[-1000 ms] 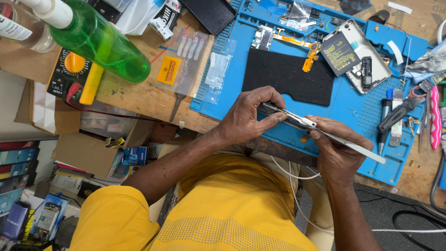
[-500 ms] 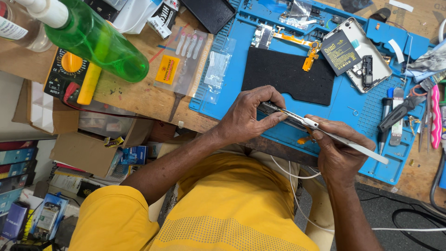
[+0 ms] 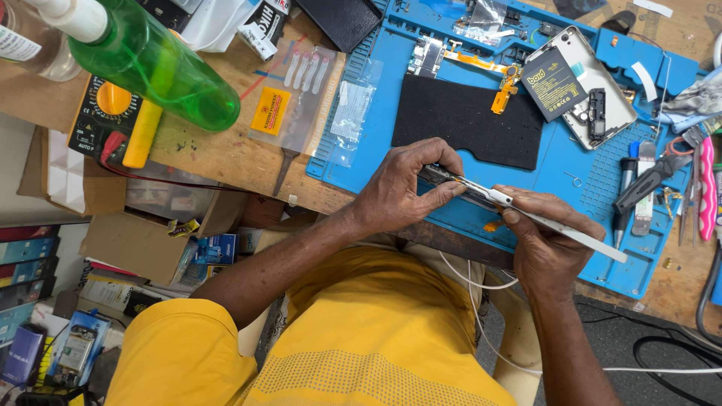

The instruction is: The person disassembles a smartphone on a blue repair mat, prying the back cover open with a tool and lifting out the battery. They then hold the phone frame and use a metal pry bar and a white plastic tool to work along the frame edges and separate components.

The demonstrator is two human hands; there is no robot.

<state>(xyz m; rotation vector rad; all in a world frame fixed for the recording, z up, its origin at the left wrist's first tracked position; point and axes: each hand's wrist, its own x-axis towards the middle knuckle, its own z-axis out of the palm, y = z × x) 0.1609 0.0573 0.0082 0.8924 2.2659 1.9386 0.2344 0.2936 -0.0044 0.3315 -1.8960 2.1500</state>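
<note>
- The left hand [image 3: 398, 188] curls closed around a thin phone frame [image 3: 451, 179], pinching it edge-up over the near rim of the blue mat [image 3: 571, 180], apparently so its seam faces the tool;
- The right hand [image 3: 545, 244] grips flat metal tweezers [image 3: 560, 229], its tip meeting the frame at about 9 o'clock from that hand; the long handle trails off toward 4 o'clock;
- At 12 o'clock from the hands lies a black pad [image 3: 466, 128]; an opened phone back [image 3: 583, 86] sits at 1 o'clock, its insides up, seemingly kept within reach;
- Hand tools [image 3: 647, 184] lie at 3 o'clock on the mat;
- On the wooden desk [image 3: 210, 150], at 10 o'clock, a green bottle [image 3: 158, 64] lies beside a yellow multimeter [image 3: 113, 116], well apart from the work.
</note>
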